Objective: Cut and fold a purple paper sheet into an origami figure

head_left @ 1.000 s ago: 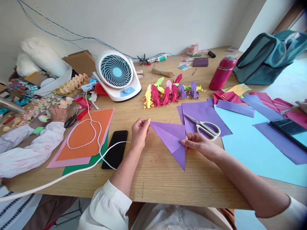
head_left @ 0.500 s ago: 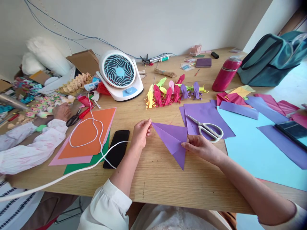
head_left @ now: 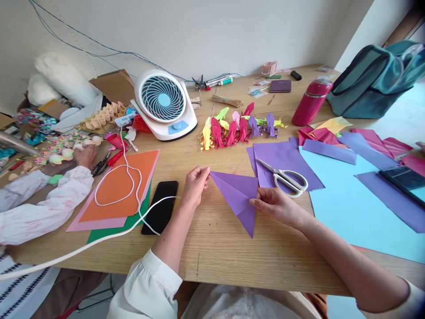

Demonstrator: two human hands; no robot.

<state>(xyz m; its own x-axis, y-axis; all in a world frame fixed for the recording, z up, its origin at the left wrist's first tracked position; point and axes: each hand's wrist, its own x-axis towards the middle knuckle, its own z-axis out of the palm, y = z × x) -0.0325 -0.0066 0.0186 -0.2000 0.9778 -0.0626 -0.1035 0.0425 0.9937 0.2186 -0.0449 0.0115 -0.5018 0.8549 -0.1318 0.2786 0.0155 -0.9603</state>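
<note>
Between my hands is a folded piece of purple paper point(head_left: 236, 195), kite-shaped with creases showing, held just over the wooden table point(head_left: 219, 259). My left hand point(head_left: 195, 184) pinches its pointed left corner between thumb and fingers. On the opposite side, my right hand point(head_left: 274, 204) grips the right edge, thumb on top and fingers behind, where they are partly hidden. Scissors point(head_left: 289, 180) with pale handles lie shut just beyond my right hand, on top of flat purple sheets point(head_left: 282, 153).
Left are a black phone point(head_left: 161, 208), a white cable point(head_left: 133, 228), orange paper point(head_left: 122, 190) and another person's hand point(head_left: 84, 156). Behind stand a fan point(head_left: 164, 104), folded paper figures point(head_left: 232, 128) and a pink bottle point(head_left: 311, 101). Blue paper point(head_left: 338, 208) and a teal bag point(head_left: 365, 91) lie right.
The whole view has shifted slightly. My hands keep the same hold on the purple paper, which looks nearly unmoved. At the left, the other person's hand has moved a little.
</note>
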